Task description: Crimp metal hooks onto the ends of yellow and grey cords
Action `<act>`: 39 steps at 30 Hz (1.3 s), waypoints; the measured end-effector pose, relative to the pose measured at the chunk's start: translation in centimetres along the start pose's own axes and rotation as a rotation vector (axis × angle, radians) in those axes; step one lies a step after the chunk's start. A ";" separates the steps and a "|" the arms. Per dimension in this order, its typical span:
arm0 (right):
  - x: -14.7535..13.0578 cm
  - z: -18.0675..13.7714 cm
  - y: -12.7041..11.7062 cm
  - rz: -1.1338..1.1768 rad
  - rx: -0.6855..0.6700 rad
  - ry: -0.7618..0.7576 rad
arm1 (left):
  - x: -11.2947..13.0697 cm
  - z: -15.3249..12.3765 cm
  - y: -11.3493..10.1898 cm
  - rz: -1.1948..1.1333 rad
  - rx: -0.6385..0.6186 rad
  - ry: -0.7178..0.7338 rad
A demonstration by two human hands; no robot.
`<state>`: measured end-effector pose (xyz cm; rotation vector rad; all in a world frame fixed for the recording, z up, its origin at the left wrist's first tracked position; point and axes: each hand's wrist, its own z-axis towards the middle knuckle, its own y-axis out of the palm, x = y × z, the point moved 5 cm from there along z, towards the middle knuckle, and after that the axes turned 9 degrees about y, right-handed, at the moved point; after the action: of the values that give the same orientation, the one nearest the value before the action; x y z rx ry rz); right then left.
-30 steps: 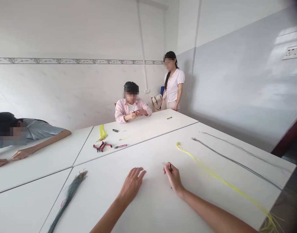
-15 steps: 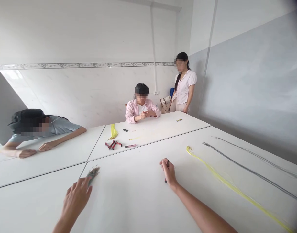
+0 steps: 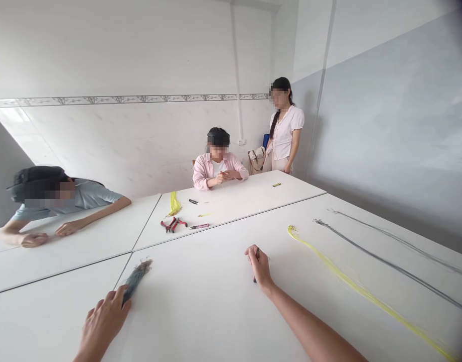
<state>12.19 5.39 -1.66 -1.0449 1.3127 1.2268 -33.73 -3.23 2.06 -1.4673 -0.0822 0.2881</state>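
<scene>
Left hand has come onto one grey-blue fibre bundle, fingers gripping it; right hand's fingers clench one dark tool.

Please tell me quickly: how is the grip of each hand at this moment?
Left hand: closed, holding the end of a bundle of blue-grey strands.
Right hand: closed, holding a small dark object; too hidden to name.

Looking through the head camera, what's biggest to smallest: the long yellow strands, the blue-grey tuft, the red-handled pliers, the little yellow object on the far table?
Largest to smallest:
long yellow strands
blue-grey tuft, though nearness to the camera makes its lead over the red-handled pliers unsure
little yellow object
</scene>
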 end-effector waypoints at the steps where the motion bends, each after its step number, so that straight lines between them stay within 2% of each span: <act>1: 0.0 0.0 0.0 0.003 0.001 -0.006 | 0.0 0.1 0.0 0.002 0.000 0.001; 10: 0.0 0.1 0.0 0.016 -0.006 -0.031 | -0.2 0.5 -0.2 -0.028 0.041 0.018; 21: -0.1 0.2 0.0 0.018 -0.023 -0.007 | -1.4 2.2 -0.5 -0.046 0.015 -0.095; 28: 0.2 0.2 0.0 0.021 -0.030 0.011 | -0.2 3.4 -1.3 0.029 -0.046 -0.123; 34: 0.0 0.0 0.0 0.023 -0.025 0.012 | 1.1 4.0 -1.7 -0.041 -0.077 -0.043; 39: -0.3 -0.2 0.0 0.012 -0.020 0.017 | 1.3 5.5 -2.5 -0.107 -0.049 -0.146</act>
<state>12.24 5.17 -1.33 -1.0654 1.3240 1.2443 -33.34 2.19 4.98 -1.4839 -0.2861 0.3073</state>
